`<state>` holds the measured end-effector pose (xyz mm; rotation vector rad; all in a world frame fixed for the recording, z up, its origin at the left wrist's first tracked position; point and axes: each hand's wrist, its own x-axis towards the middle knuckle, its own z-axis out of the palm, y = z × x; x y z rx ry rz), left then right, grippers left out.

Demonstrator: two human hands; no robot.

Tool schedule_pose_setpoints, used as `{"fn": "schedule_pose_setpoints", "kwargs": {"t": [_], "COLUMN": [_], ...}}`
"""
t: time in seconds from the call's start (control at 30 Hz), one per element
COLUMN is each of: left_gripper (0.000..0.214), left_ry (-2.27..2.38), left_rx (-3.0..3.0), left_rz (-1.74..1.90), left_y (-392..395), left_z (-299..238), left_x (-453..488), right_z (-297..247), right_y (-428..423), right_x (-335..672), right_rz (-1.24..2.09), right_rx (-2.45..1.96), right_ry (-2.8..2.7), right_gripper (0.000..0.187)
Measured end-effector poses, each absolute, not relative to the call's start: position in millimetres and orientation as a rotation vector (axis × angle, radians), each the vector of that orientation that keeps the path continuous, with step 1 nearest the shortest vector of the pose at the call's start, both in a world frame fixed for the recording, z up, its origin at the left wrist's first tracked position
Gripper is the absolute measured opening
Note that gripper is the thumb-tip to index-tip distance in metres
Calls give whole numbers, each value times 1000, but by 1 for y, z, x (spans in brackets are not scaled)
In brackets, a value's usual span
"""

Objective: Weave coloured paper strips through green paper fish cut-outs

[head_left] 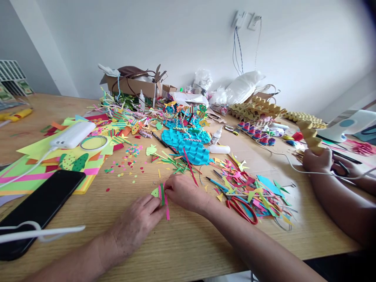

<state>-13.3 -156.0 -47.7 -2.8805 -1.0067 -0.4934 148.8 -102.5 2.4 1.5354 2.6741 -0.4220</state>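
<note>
A small light-green paper fish (155,192) with pink and dark-green bands across it lies on the table in front of me. My left hand (136,219) presses its closed fingers on the fish's lower edge. A narrow pink paper strip (167,212) crosses the fish near its right end and hangs down past it. Around the strip's upper part, the fingertips of my right hand (185,192) are pinched together. My right fingers hide the fish's tail end.
Red-handled scissors (242,209) lie right among paper scraps (261,192). Behind are blue paper pieces (194,150) and a glue bottle (216,136). Left are a black phone (44,207) and coloured sheets (17,172). Another person's hands (319,160) hold egg carton and scissors.
</note>
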Motion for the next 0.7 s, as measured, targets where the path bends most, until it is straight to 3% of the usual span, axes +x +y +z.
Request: {"fn": "schedule_pose_setpoints", "kwargs": {"t": [0.4, 0.7], "left_gripper": [21, 21], "left_ry": [-1061, -985], "left_rx": [-2895, -2894], "left_rz": [-364, -513], "left_y": [-157, -156], "left_z": [-43, -51], "left_x": [-12, -14], "right_z": [2, 5], "right_y": [-81, -102], "right_x": [147, 152], "right_rz": [-331, -456], "right_rx": [1608, 1499], "right_ry": [2698, 2688], "right_gripper": [28, 25]}}
